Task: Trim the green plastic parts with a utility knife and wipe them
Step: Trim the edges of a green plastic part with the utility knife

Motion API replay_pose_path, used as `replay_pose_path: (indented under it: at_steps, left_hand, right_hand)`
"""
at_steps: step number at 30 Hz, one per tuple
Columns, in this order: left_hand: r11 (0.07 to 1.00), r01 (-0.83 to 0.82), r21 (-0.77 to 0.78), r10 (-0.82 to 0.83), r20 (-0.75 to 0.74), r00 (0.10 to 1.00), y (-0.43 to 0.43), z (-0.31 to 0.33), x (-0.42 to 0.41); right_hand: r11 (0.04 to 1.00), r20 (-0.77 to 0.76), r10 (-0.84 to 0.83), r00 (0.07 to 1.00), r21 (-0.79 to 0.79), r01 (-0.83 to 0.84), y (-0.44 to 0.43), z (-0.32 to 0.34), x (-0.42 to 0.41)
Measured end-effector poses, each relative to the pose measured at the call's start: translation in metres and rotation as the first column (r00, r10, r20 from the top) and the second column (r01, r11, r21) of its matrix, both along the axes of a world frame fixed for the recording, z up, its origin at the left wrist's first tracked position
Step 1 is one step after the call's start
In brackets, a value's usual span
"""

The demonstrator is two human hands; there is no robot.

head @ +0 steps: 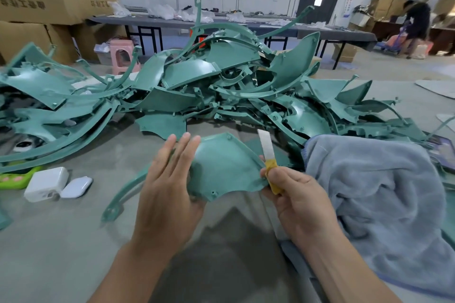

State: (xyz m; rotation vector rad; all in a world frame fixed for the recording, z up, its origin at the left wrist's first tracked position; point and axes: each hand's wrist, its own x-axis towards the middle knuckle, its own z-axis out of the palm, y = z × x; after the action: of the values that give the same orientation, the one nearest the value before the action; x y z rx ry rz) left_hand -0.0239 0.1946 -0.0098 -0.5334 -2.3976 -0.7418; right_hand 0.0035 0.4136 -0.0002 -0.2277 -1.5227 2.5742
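One part (221, 167) over the table's (73, 241) near edge: my left hand (170, 179), fingers straight, braces its left side so my right hand (295, 194), gripping the knife (269, 165) blade-up, can trim the right rim; towel (369, 192) alongside for wiping.

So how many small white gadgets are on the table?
2. A boxy white block lies far left; a rounded white case sits just right of it. The green pile may hide more.

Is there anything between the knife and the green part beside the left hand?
Nothing visible. The utility knife in the right hand sits directly at the right edge of the green part, its blade pointing up.
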Motion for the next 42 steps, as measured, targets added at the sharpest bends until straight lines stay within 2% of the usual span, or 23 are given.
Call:
replay_pose_path:
  at_steps: [3,5,8,11,13,15,19,23,25,27,29,30,31,32,33,35,37,39,41,42]
  left_hand:
    - [0.999,0.024,-0.032,-0.024,-0.011,1.000,0.008,0.005,0.007]
    - [0.990,0.108,-0.093,-0.109,-0.014,0.994,0.012,0.005,0.011]
    - [0.958,0.252,-0.134,-0.255,0.000,0.967,0.023,0.000,0.018]
    - [0.954,0.228,-0.194,-0.242,-0.048,0.969,0.036,-0.006,0.019]
    - [0.966,0.188,-0.180,-0.204,-0.074,0.976,0.034,-0.009,0.013]
    - [0.966,0.220,-0.132,-0.231,-0.068,0.971,0.022,-0.009,0.006]
    - [0.957,0.289,0.009,-0.289,0.011,0.957,0.003,-0.002,0.000]
    - [0.950,0.278,-0.141,-0.244,0.221,0.944,0.006,-0.001,0.003]
    - [0.948,0.276,-0.157,-0.230,0.256,0.939,0.006,-0.002,0.007]
    - [0.983,0.181,-0.010,-0.176,0.171,0.969,0.006,-0.002,0.010]
    - [0.983,-0.093,0.156,0.090,0.023,0.996,0.008,0.000,0.015]
    - [0.935,-0.263,0.239,0.267,0.014,0.964,0.008,0.002,0.017]
    - [0.864,-0.406,0.298,0.407,0.060,0.911,0.007,0.005,0.018]
    - [0.803,-0.499,0.325,0.477,0.150,0.866,0.006,0.006,0.016]
    - [0.771,-0.541,0.336,0.478,0.255,0.840,0.005,0.006,0.014]
    - [0.751,-0.518,0.409,0.310,0.475,0.824,0.002,0.000,0.009]
    - [0.649,-0.485,0.586,0.001,0.637,0.771,0.008,-0.001,0.005]
    - [0.504,-0.471,0.724,-0.239,0.642,0.729,0.015,-0.003,0.002]
    - [0.407,-0.473,0.781,-0.359,0.613,0.703,0.020,-0.010,-0.002]
    - [0.392,-0.483,0.783,-0.388,0.617,0.685,0.021,-0.012,-0.004]
  right_hand:
    - [0.992,0.075,-0.112,0.991,-0.052,0.116,-0.003,-0.003,0.002]
    - [0.981,0.145,-0.158,0.977,-0.092,0.172,-0.004,-0.005,0.003]
    - [0.977,0.189,-0.107,0.976,-0.163,0.139,-0.005,-0.004,0.003]
    - [0.998,0.235,0.017,0.972,-0.065,-0.002,-0.010,-0.003,0.007]
    - [0.999,0.259,0.038,0.965,-0.040,-0.029,-0.009,-0.003,0.007]
    - [0.998,0.280,0.030,0.960,-0.054,-0.015,-0.004,0.000,0.006]
    - [0.999,0.247,-0.033,0.969,0.036,0.025,0.010,0.007,0.005]
    - [0.984,0.205,-0.050,0.978,0.176,0.014,0.016,0.007,0.008]
    - [0.967,0.201,-0.051,0.978,0.254,-0.002,0.016,0.005,0.008]
    - [0.936,0.188,-0.058,0.980,0.352,-0.012,0.015,0.003,0.007]
    - [0.912,0.182,-0.069,0.981,0.410,-0.012,0.014,0.000,0.006]
    - [0.907,0.184,-0.073,0.980,0.422,-0.012,0.013,-0.001,0.006]
    - [0.902,0.187,-0.077,0.979,0.431,-0.012,0.013,-0.003,0.005]
    - [0.897,0.188,-0.080,0.979,0.442,-0.011,0.012,-0.004,0.005]
    - [0.891,0.187,-0.084,0.979,0.454,-0.010,0.011,-0.005,0.004]
    - [0.885,0.179,-0.092,0.980,0.466,-0.002,0.008,-0.007,0.002]
    - [0.876,0.170,-0.092,0.981,0.482,-0.001,0.004,-0.010,0.001]
    - [0.847,0.168,-0.083,0.982,0.531,-0.019,-0.001,-0.013,0.001]
    - [0.809,0.168,-0.074,0.983,0.586,-0.039,-0.004,-0.017,0.001]
    - [0.797,0.162,-0.071,0.984,0.602,-0.042,-0.005,-0.018,0.001]
